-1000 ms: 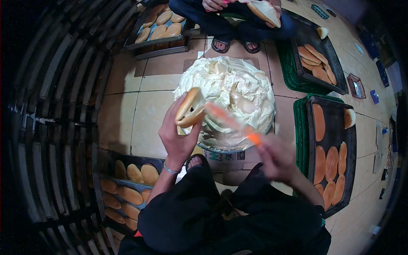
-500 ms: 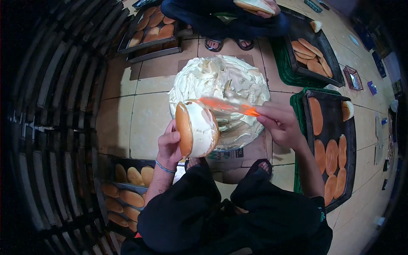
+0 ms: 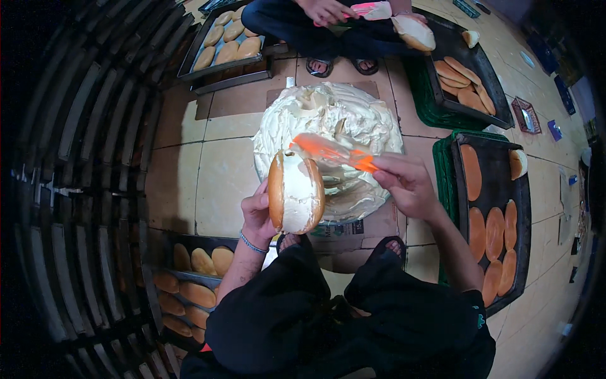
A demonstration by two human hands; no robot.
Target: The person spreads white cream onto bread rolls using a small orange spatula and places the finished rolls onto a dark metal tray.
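My left hand (image 3: 256,213) is closed around the left side of a cream-filled bread bun (image 3: 276,197), held up with its filled gap facing me. A thick band of white cream (image 3: 298,201) fills the gap between the brown halves. In my right hand (image 3: 409,188) is the handle of an orange spatula (image 3: 325,150), its blade smeared with cream and close to the bun's top edge. Whether blade and bun touch, I cannot tell. Behind both lies a wide, round mound of white cream (image 3: 328,104), low on the floor between my feet and another person's.
Across from me, a person's hands (image 3: 327,10) hold a pink spatula (image 3: 372,10) and a creamed bun (image 3: 415,33). Trays of bread stand at right (image 3: 522,252), far right (image 3: 495,76), far left (image 3: 188,66) and near left (image 3: 211,279). A dark slatted rack (image 3: 82,164) lines the left.
The bun in my left hand has turned slightly more upright. My right hand and the spatula have shifted a little left. Across from me, a pink spatula and a second hand have come into view.
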